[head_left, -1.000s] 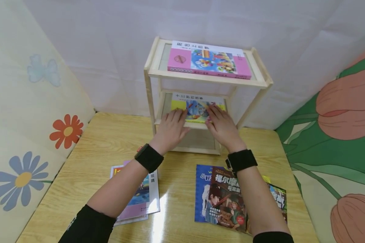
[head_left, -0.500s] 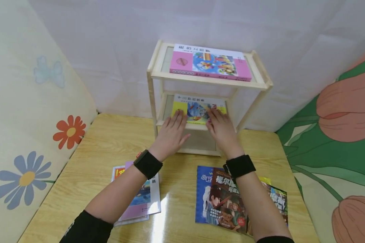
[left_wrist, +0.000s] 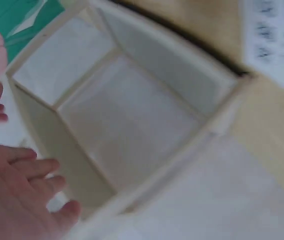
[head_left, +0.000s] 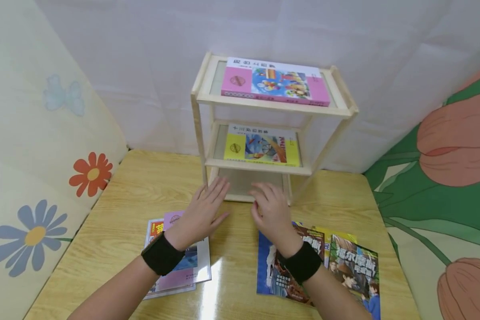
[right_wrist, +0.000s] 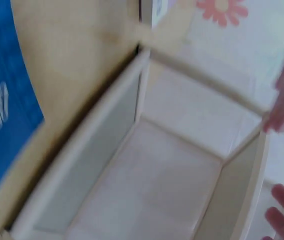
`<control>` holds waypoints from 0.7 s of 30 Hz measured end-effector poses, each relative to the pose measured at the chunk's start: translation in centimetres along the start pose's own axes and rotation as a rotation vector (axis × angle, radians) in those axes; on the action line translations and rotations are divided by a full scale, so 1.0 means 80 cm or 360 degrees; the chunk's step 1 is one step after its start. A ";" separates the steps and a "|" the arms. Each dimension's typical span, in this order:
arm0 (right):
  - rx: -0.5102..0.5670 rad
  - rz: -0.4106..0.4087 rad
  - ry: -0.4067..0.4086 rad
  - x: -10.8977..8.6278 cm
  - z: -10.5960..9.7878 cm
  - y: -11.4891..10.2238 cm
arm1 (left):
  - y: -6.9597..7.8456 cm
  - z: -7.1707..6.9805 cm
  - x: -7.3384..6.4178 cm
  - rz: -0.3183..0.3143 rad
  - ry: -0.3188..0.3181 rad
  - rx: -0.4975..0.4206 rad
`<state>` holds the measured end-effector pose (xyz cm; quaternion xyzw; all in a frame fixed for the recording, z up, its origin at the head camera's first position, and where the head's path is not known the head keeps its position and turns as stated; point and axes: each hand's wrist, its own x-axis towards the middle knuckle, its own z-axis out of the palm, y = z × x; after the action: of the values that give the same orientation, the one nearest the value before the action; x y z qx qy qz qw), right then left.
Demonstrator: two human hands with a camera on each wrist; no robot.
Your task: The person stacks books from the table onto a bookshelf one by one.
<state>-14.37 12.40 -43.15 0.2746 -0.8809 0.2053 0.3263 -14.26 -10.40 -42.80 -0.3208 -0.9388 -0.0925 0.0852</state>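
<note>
At a wooden rack, we see the left hand, fingers straight, and the right hand, fingers loosely bent, apart and holding nothing; the yellow book lies flat on the middle shelf, the pink book on the top shelf; a raised hand could, we judge, bump the middle shelf's edge and shift its book; a dip of the right hand could scatter the magazines; the table shines with glare between floral panels, white cloth behind.
</note>
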 end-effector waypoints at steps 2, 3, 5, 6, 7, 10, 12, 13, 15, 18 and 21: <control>0.0018 0.0007 -0.0075 -0.011 0.002 -0.011 | -0.012 0.009 -0.019 -0.0052 -0.0085 -0.0077; 0.0034 0.0007 -0.0108 -0.016 0.004 -0.016 | -0.019 0.013 -0.028 -0.0088 -0.0131 -0.0120; 0.0056 0.0004 -0.0184 -0.026 0.007 -0.027 | -0.033 0.021 -0.046 -0.0181 -0.0211 -0.0214; 0.0060 -0.0001 -0.0223 -0.031 0.010 -0.031 | -0.039 0.024 -0.055 -0.0223 -0.0241 -0.0239; 0.0065 -0.0005 -0.0266 -0.036 0.014 -0.036 | -0.045 0.028 -0.063 -0.0272 -0.0275 -0.0269; 0.0050 -0.0045 -0.0364 -0.050 0.030 -0.050 | -0.059 0.036 -0.084 -0.0408 -0.0337 -0.0292; 0.0012 -0.0074 -0.0409 -0.060 0.041 -0.058 | -0.067 0.040 -0.095 -0.0479 -0.0364 -0.0281; -0.0005 -0.0091 -0.0429 -0.065 0.046 -0.063 | -0.070 0.042 -0.100 -0.0511 -0.0374 -0.0272; -0.0036 -0.0128 -0.0463 -0.073 0.054 -0.071 | -0.076 0.046 -0.107 -0.0555 -0.0386 -0.0240; -0.0082 -0.0162 -0.0590 -0.083 0.064 -0.084 | -0.085 0.053 -0.113 -0.0598 -0.0391 -0.0209; -0.0104 -0.0233 -0.0804 -0.090 0.073 -0.097 | -0.090 0.059 -0.115 -0.0623 -0.0387 -0.0192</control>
<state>-7.65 5.82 -50.77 0.3695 -0.9183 0.0775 0.1189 -12.01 -20.36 -50.26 -0.1458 -0.9792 -0.1240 -0.0674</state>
